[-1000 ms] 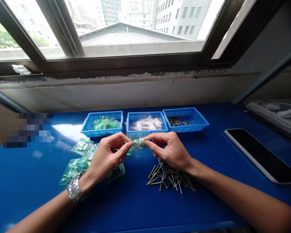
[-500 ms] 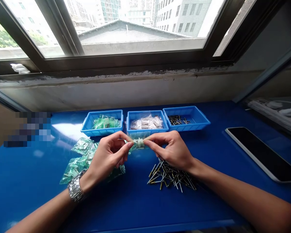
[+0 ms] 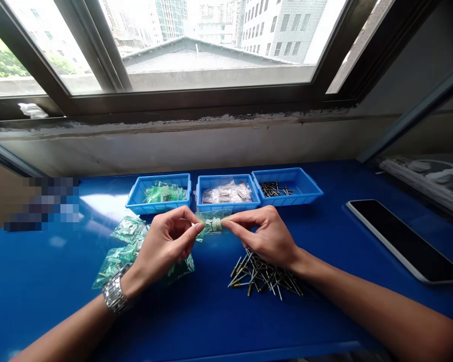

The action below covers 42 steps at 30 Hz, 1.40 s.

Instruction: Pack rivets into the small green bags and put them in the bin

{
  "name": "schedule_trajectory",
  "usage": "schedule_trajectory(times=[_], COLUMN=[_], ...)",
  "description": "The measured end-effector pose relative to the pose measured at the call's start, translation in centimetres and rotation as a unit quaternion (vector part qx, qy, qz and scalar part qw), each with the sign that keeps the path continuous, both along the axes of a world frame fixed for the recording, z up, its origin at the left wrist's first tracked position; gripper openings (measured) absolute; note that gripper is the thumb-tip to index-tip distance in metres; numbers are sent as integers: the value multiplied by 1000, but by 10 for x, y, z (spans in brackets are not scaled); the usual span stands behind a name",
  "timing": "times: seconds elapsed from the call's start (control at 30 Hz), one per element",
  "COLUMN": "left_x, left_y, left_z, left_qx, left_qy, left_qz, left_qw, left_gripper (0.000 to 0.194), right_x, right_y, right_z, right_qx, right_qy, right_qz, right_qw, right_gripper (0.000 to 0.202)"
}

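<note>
Left hand (image 3: 168, 240) and right hand (image 3: 269, 234) pinch opposite sides of a green-tinted plastic packet (image 3: 215, 225) above the blue counter (image 3: 211, 314), its handling apparently unfinished. More green plastic packets (image 3: 115, 259) and slender metal rivets (image 3: 263, 272) lie outside blue rectangular plastic trays (image 3: 226, 206), already partly filled.

left forearm (image 3: 68, 319) angled up from lower left | left hand (image 3: 156, 251) arched, fingers (image 3: 177, 212) pinched at thumb (image 3: 191, 235) and index (image 3: 191, 213) — the others curled beneath | right forearm (image 3: 362, 296) slanting in from lower right | right hand (image 3: 274, 239) mirroring it, fingers likewise pinched — both sets of tips facing, near, apart
</note>
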<state>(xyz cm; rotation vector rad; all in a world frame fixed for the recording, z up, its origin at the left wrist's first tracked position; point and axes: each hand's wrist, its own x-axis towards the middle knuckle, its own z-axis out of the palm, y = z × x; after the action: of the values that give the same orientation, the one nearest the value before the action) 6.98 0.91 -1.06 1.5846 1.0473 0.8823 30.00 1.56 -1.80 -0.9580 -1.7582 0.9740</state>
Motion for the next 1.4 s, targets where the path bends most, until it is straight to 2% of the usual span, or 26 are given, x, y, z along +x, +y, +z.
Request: schedule_trajectory(times=[0.17, 0.33, 0.47, 0.63, 0.87, 1.03, 1.23, 1.4], left_x=[1, 2, 0, -1, -1, 2, 5, 5], left_y=[-4, -3, -2, -2, -2, -4, -6, -5], left_z=[0, -2, -4, -5, -5, -1, 3, 2], left_qx=[33, 148, 225, 245, 254, 182, 25, -37], left_qy=[-8, 19, 68, 89, 96, 59, -11, -44], left_qz=[6, 39, 69, 71, 80, 59, 43, 31], left_qw=[999, 988, 970, 963, 959, 980, 999, 998], left_gripper=[22, 10, 17, 21, 13, 9, 27, 29], right_x=[3, 4, 3, 2, 3, 2, -1, -2], right_y=[0, 0, -2, -4, -4, -4, -7, -8], right_z=[-3, -3, -5, -7, -5, -1, 8, 8], right_qx=[-22, 19, 40, 37, 77, 61, 38, -6], right_qy=[49, 51, 38, 37, 9, -8, -44, -23], right_qz=[21, 5, -5, 0, -13, -8, -11, -19], right_qw=[998, 999, 998, 999, 997, 998, 998, 1000], right_gripper=[21, 25, 33, 34, 30, 16, 24, 31])
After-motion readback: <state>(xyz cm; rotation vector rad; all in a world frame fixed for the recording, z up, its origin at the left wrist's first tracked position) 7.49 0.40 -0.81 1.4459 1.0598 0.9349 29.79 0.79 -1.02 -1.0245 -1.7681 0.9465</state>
